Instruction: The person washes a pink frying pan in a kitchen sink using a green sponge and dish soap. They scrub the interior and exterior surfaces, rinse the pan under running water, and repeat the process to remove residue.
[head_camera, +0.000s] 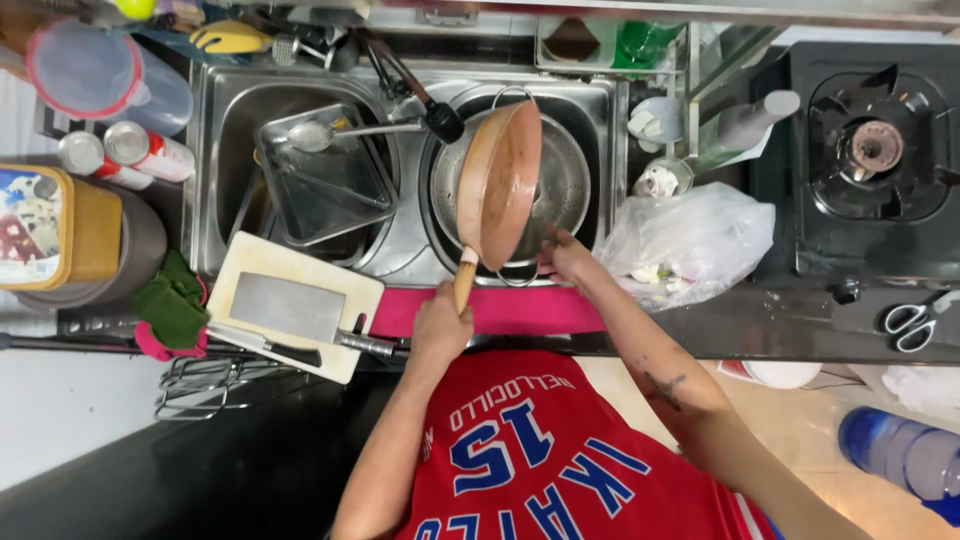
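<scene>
Frying pan held on edge over the sink

From my remote seat, nearest me the left hand (440, 328) is closed around the wooden handle of the frying pan (500, 185), which stands tilted on its side above the sink (400, 255)'s right basin. The right hand (566, 256) rests at the pan's lower rim; I cannot tell whether its fingers are curled or spread. Left of the pan, a cleaver (290, 308) lies on a cutting board (345, 285) at the sink's front edge. Behind the pan sits a steel bowl (570, 185); in the left basin, a steel tray (325, 185) carries a ladle (312, 135). Right of the sink: a plastic bag (690, 240), then a gas burner (875, 150).
</scene>
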